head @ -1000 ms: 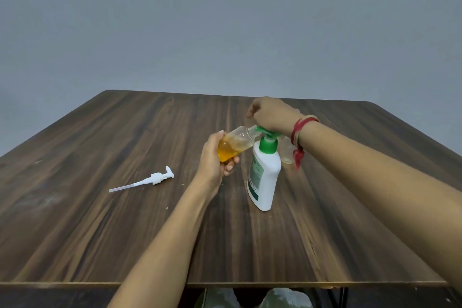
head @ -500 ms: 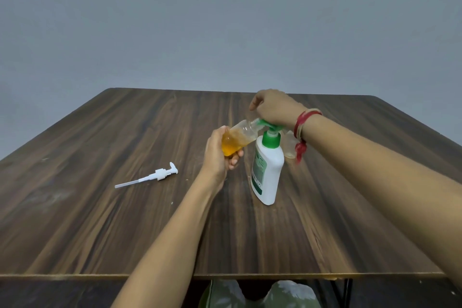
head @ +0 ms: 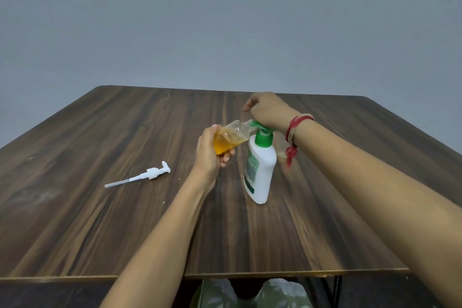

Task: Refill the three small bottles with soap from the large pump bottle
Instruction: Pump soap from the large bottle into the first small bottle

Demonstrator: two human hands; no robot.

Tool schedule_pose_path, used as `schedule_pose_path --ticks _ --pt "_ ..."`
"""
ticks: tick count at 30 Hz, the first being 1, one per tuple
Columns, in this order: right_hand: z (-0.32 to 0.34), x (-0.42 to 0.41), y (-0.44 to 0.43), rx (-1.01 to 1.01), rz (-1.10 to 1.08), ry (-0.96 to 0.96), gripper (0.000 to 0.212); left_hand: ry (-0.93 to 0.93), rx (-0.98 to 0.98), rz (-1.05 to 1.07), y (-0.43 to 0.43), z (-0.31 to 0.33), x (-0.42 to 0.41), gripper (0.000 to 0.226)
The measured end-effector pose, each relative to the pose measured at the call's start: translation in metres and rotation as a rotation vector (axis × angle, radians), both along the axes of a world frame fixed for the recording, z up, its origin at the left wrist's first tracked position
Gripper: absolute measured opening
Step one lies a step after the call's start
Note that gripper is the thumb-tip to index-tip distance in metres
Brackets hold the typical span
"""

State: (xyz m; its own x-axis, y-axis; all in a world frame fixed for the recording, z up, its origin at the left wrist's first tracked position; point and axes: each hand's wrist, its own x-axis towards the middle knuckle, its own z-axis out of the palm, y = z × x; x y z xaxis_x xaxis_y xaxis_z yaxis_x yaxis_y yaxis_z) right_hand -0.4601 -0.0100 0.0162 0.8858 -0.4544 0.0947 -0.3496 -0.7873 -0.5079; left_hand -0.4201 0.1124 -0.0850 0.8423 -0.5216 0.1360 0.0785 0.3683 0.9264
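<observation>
The large white pump bottle (head: 260, 172) with a green pump head (head: 262, 136) stands upright mid-table. My right hand (head: 268, 110) lies on top of the pump head, fingers curled over it. My left hand (head: 208, 155) grips a small clear bottle (head: 230, 139) part full of orange soap, tilted so its open mouth meets the green nozzle. A second small clear bottle (head: 280, 147) stands behind the pump bottle, mostly hidden by my right wrist. No third small bottle shows.
A loose white pump with its dip tube (head: 147, 175) lies on the dark wooden table (head: 100, 220) to the left. The table's front edge runs along the bottom of the view, with my knees below it. A grey wall rises behind.
The view has shifted slightly. My hands, the small bottle and the pump bottle keep the same pose, and the orange soap level looks about the same.
</observation>
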Motion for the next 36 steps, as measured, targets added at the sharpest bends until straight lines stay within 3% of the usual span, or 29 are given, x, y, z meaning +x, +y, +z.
schedule_pose_path --ticks 21,27,36 --pt "0.0 -0.004 0.007 -0.038 -0.081 0.041 0.03 0.037 -0.015 -0.027 -0.001 0.0 0.0 0.041" --pt "0.003 -0.004 0.008 -0.123 -0.126 0.039 0.042 0.073 -0.022 -0.032 -0.001 0.0 -0.002 0.043" --pt "-0.002 -0.003 0.005 -0.095 -0.12 0.032 0.043 0.096 -0.037 -0.039 -0.003 0.0 -0.002 0.043"
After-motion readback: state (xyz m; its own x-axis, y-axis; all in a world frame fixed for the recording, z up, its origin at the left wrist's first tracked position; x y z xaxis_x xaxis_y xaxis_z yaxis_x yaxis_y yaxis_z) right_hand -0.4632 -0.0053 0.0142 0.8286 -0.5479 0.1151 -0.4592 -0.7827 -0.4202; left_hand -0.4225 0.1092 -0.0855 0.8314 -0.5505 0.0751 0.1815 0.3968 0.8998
